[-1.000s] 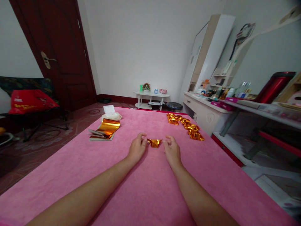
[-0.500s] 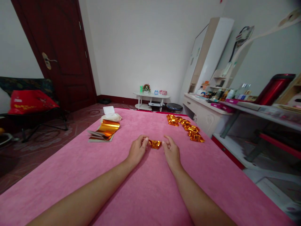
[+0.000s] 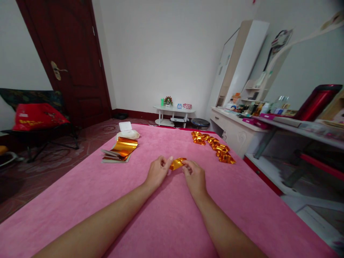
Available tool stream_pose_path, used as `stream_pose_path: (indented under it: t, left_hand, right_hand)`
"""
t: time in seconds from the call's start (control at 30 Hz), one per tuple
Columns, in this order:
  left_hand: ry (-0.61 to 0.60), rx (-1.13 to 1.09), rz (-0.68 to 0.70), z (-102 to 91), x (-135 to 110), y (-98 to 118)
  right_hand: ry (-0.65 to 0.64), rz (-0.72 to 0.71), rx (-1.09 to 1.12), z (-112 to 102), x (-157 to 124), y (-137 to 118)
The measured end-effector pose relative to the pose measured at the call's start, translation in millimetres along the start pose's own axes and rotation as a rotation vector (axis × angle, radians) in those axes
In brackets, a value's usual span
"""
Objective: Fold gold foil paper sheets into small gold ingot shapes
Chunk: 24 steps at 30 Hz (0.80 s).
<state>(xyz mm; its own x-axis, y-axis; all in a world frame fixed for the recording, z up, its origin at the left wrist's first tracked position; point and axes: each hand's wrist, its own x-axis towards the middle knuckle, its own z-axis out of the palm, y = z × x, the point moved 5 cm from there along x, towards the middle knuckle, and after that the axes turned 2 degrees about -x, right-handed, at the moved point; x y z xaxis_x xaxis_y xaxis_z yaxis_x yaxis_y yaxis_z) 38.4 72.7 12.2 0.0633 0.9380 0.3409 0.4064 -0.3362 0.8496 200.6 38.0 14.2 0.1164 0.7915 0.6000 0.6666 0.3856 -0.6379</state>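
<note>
A small folded piece of gold foil paper (image 3: 177,163) is pinched between both my hands just above the pink cloth-covered table (image 3: 166,222). My left hand (image 3: 158,172) grips its left end with fingertips closed. My right hand (image 3: 194,175) grips its right end, fingers curled. A stack of flat gold foil sheets (image 3: 121,148) lies to the left. A row of several folded gold pieces (image 3: 215,147) lies at the far right of the table.
A white wet-wipe pack (image 3: 127,132) sits behind the foil stack. A dark red door (image 3: 70,61) and a chair with a red bag (image 3: 34,116) stand left. A cluttered dresser (image 3: 242,118) and shelf run along the right. A small white side table (image 3: 173,113) stands by the far wall.
My hands have closed in on the gold piece and lifted it off the cloth; its two ends were pushed closer together.
</note>
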Motion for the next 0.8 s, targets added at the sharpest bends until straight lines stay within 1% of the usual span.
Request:
stream_pose_path:
  t: [0.1,0.2,0.5,0.6,0.7,0.77,0.8]
  left_hand:
    - [-0.016,0.082,0.021,0.9,-2,3]
    - [-0.015,0.175,0.012,1.3,-4,2]
    - [-0.033,0.369,-0.033,0.7,-11,3]
    - [-0.009,0.423,-0.002,-1.8,-9,3]
    - [0.033,0.47,0.091,-4.6,-8,8]
    - [0.051,0.489,0.151,-5.2,-8,13]
    - [0.056,0.493,0.175,-5.1,-9,16]
  right_hand:
    - [0.019,-0.032,0.042,-3,-1,-6]
    - [0.019,-0.035,0.07,-3,-3,-8]
    - [0.034,-0.044,0.056,-2,-5,-11]
    - [0.02,0.016,-0.011,-3,-8,-13]
    - [0.065,0.137,-0.14,-10,-10,-13]
    - [0.087,0.185,-0.195,-14,-10,-13]
    - [0.077,0.195,-0.21,-14,-9,-13]
